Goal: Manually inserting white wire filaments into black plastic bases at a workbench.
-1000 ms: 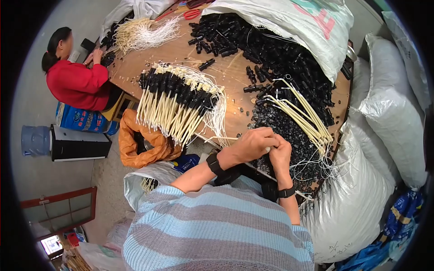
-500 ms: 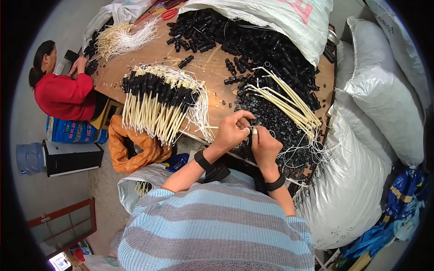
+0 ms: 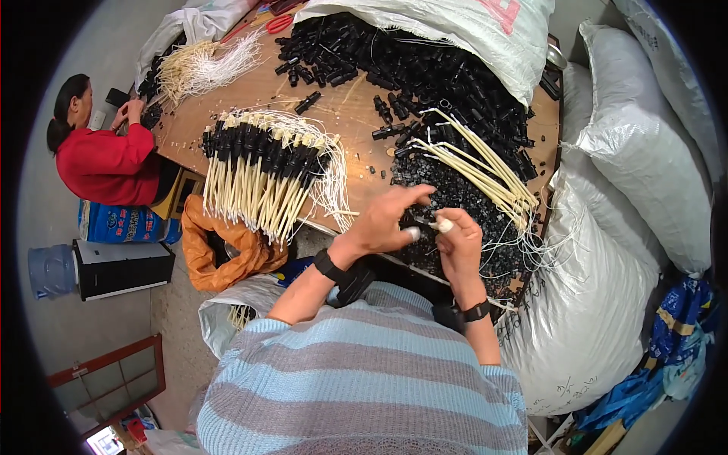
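Observation:
Over the table's near edge, my left hand (image 3: 387, 220) has its thumb and forefinger apart, with nothing seen between them. Close beside it, my right hand (image 3: 460, 241) pinches something small and pale at its fingertips, too small to name. A white wrap covers a fingertip on each hand. Beneath and beyond them spreads a heap of small black pieces (image 3: 493, 254). Several cream tubes with white wires (image 3: 493, 182) lie across that heap on the right. To the left rests a row of black connectors with cream tubes (image 3: 262, 171), their white wires trailing.
Black cylindrical connectors (image 3: 455, 72) spill from a white woven sack (image 3: 470, 30) at the back. Full white sacks (image 3: 591, 303) stand on the right. An orange bag (image 3: 201, 250) sits below the table's left edge. A person in red (image 3: 106, 163) works at far left; red-handled scissors (image 3: 279, 24) lie behind.
My hands have drawn apart from each other. The left thumb and forefinger have opened, while the right fingertips stay pinched and have shifted slightly right.

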`<act>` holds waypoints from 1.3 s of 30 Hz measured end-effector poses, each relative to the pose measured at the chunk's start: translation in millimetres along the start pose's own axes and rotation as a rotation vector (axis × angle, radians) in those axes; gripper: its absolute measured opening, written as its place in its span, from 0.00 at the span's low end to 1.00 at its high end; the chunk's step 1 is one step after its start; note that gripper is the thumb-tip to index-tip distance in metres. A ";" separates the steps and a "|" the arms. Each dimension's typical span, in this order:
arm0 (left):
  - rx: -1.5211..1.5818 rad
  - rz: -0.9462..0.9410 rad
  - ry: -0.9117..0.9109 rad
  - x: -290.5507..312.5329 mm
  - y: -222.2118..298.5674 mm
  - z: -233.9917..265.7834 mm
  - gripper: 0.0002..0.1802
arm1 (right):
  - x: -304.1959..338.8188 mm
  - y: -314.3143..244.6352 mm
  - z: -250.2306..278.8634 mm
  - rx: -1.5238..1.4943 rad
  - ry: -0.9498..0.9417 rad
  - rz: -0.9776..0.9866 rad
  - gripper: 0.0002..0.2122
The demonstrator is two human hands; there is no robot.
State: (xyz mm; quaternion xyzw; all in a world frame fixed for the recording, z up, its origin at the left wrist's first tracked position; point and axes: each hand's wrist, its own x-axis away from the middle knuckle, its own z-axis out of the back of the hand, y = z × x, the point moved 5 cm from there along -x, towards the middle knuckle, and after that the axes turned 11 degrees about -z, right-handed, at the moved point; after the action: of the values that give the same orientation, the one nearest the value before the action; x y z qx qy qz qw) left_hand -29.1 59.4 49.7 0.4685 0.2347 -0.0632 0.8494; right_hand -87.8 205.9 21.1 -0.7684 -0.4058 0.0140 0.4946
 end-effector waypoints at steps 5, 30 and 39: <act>0.025 0.039 -0.233 8.9 -9.6 -15.6 0.22 | 2.6 -10.2 4.6 0.113 -0.023 0.021 0.09; -1.206 0.098 0.446 14.5 -28.1 174.4 0.27 | -3.7 -15.9 -75.8 1.363 -0.026 0.653 0.11; -0.527 -0.181 0.182 -63.3 -85.6 48.4 0.19 | -31.4 -66.9 17.0 1.407 0.521 0.594 0.07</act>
State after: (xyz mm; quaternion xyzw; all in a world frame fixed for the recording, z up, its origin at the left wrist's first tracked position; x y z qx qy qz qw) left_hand -96.5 -35.0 34.9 0.2125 0.3592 -0.0331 0.9081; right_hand -156.9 210.8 52.1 -0.3311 0.0476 0.2174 0.9170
